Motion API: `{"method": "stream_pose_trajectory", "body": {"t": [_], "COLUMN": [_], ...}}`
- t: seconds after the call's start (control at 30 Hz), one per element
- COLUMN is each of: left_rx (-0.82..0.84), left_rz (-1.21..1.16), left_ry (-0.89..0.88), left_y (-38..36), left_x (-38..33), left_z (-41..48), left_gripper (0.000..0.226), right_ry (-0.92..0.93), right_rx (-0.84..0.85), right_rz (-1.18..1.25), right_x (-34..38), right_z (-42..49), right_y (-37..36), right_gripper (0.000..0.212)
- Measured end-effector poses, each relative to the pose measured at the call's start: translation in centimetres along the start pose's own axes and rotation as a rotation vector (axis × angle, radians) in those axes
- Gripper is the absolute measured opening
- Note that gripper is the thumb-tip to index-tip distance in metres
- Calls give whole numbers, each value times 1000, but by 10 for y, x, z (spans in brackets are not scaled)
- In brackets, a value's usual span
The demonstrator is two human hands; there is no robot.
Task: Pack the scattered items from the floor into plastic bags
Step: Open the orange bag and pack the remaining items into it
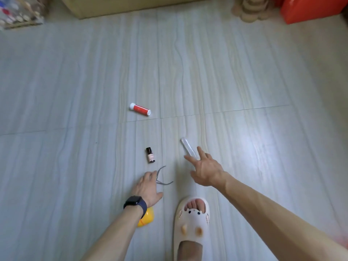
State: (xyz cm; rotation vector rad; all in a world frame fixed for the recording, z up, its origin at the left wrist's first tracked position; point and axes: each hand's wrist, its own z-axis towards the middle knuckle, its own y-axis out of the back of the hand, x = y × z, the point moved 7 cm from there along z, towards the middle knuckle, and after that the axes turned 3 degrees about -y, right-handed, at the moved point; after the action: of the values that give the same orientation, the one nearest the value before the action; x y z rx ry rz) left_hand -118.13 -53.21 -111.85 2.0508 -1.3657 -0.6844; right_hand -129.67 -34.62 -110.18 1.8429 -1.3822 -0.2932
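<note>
On the pale tiled floor lie a red tube with white ends (140, 109), a small dark bottle (150, 155), a clear plastic tube (188, 148) and a thin grey cord (163, 176). My right hand (204, 169) hovers with spread fingers, its fingertips at the near end of the clear tube. My left hand (147, 187), with a dark watch on the wrist, rests on the floor with its fingertips at the grey cord. A yellow object (146, 219) lies partly hidden under my left wrist. No plastic bag is in view.
My foot in a white slipper (192, 223) stands just below my right hand. A beige box (122, 4) sits at the far edge, a wooden stacked object (250, 8) and an orange box (308, 8) at the far right, a cluttered container (18, 12) far left.
</note>
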Motion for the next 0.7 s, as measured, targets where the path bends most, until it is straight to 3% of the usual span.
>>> {"method": "stream_pose_trajectory", "body": {"t": [0.1,0.27,0.37,0.43,0.6,0.7], "left_rx": [-79,-146,-89,-39,86,163], "left_rz": [3,-4,-40,-73,-50,13], "left_ry": [17,-78,-61,-57,-113,-161], "left_y": [-5,-12,-12,-12,-9,-1], "left_x": [-11,-26,-26,-30,-64,-94], "left_z": [22,51,61,67,64,54], "left_gripper": [86,76,73,59,33,13], "right_ry": [-12,-6,-78,-160,-202,-214], "right_rx": [-51,-202,-205,-186,-38,-49], "right_rz": [-46,-141,-156,-43,199,181], "right_x": [-3,-26,-56,-83,-144,-177], "right_z": [29,48,38,23,-30,-82], "right_y": [-22,-32,-39,-40,-19,13], "right_gripper": [65,48,69,75,24,18]}}
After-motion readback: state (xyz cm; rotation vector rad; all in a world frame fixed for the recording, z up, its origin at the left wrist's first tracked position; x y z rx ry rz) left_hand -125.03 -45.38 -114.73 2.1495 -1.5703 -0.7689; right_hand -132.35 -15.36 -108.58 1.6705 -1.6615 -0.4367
